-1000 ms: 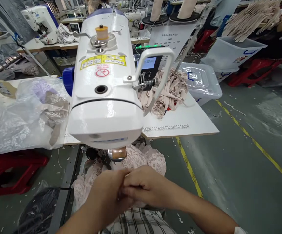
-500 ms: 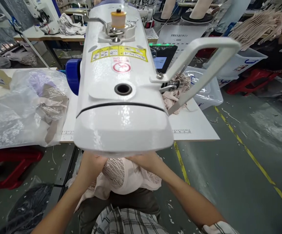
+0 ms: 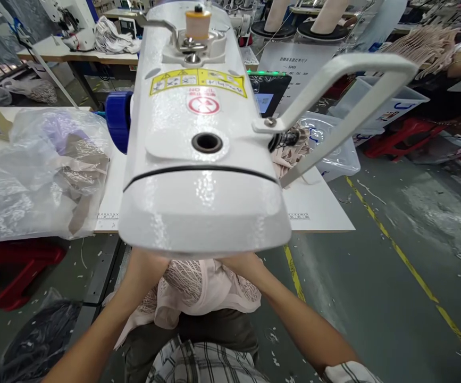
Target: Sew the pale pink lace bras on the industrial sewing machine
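A white sewing machine [image 3: 204,207] fills the middle of the view, its head blocking sight of the sewing area. Below its front edge hangs a pale pink lace garment [image 3: 198,295], which looks like a bra, draped above my lap. My left hand [image 3: 148,266] reaches under the machine head at the garment's left side. From the right, my right hand [image 3: 243,265] comes in against the garment's upper edge. The fingers of both hands are hidden beneath the machine head, so their grip does not show.
A clear plastic bag [image 3: 34,181] with fabric pieces covers the table's left side. Pale pink strips [image 3: 290,157] lie behind the machine's lever [image 3: 353,106]. Clear bins [image 3: 334,143] stand beyond. A red stool [image 3: 15,271] is at lower left.
The view has shifted slightly, so the machine's lever appears farther right. Both hands stay under the machine head with the garment nearly unchanged.
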`<state>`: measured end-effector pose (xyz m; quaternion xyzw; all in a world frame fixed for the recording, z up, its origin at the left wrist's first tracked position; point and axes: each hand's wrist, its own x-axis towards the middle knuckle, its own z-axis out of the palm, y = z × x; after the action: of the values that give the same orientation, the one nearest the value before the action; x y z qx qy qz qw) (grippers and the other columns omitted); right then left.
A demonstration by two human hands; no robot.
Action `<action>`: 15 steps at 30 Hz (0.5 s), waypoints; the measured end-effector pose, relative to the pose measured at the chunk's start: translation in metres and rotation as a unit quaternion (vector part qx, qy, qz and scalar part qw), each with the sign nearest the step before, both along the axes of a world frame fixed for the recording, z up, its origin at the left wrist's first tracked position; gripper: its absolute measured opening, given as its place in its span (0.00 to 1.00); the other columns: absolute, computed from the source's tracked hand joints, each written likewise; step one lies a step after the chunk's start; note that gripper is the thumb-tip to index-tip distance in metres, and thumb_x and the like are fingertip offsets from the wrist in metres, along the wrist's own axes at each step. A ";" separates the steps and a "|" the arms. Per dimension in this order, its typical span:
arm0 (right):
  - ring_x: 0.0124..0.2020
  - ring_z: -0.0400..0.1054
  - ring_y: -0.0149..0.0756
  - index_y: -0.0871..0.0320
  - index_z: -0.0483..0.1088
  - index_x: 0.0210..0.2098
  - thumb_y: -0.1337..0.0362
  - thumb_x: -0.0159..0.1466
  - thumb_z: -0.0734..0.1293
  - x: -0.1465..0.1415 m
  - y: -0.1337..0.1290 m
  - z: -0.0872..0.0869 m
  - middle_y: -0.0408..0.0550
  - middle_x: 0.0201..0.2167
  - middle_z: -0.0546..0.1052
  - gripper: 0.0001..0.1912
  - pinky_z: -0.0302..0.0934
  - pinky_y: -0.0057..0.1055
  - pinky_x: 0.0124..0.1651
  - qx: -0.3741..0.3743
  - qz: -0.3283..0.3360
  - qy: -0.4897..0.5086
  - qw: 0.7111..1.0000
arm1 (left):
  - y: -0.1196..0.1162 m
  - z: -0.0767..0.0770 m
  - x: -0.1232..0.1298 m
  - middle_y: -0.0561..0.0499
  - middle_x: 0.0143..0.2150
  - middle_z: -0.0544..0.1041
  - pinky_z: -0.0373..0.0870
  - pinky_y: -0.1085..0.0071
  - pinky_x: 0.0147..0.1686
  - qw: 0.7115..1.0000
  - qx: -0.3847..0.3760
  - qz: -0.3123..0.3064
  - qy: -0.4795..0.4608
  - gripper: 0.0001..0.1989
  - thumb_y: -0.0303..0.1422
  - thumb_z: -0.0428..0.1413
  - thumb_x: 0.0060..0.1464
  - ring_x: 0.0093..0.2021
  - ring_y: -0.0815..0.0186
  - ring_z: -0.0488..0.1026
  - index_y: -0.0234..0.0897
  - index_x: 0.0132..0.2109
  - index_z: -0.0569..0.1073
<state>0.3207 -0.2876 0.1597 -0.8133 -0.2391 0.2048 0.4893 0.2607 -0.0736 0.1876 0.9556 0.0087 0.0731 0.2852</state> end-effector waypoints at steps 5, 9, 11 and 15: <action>0.26 0.61 0.34 0.56 0.65 0.23 0.45 0.63 0.65 -0.005 -0.001 -0.009 0.42 0.21 0.66 0.23 0.58 0.29 0.29 0.024 -0.022 0.029 0.999 | 0.002 0.001 -0.006 0.55 0.17 0.61 0.68 0.69 0.31 0.998 -0.059 0.020 0.025 0.14 0.33 0.51 0.52 0.26 0.65 0.63 0.42 0.20 0.58; 0.25 0.58 0.33 0.56 0.62 0.22 0.45 0.64 0.64 -0.009 -0.006 -0.012 0.42 0.21 0.64 0.24 0.53 0.28 0.28 0.045 -0.039 0.056 0.997 | 0.005 -0.006 -0.015 0.55 0.16 0.61 0.61 0.73 0.23 0.991 -0.096 0.062 0.073 0.12 0.35 0.52 0.56 0.22 0.67 0.62 0.40 0.24 0.67; 0.23 0.55 0.31 0.56 0.59 0.21 0.46 0.63 0.65 -0.011 -0.008 -0.013 0.41 0.21 0.62 0.24 0.49 0.28 0.26 0.055 -0.047 0.071 0.995 | 0.004 -0.015 -0.022 0.53 0.21 0.70 0.64 0.72 0.24 0.986 -0.122 0.086 0.072 0.09 0.38 0.53 0.57 0.24 0.65 0.67 0.38 0.33 0.72; 0.22 0.51 0.29 0.56 0.55 0.20 0.45 0.63 0.65 -0.014 -0.014 -0.017 0.39 0.20 0.57 0.26 0.43 0.28 0.26 0.069 -0.046 0.087 0.993 | -0.002 -0.052 -0.047 0.41 0.51 0.76 0.73 0.64 0.44 0.956 -0.255 0.142 0.023 0.23 0.45 0.52 0.61 0.48 0.57 0.75 0.38 0.57 0.66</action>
<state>0.3070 -0.3019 0.1422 -0.7670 -0.1713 0.2348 0.5720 0.2141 -0.0756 0.1356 0.8416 0.1692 0.0866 0.5055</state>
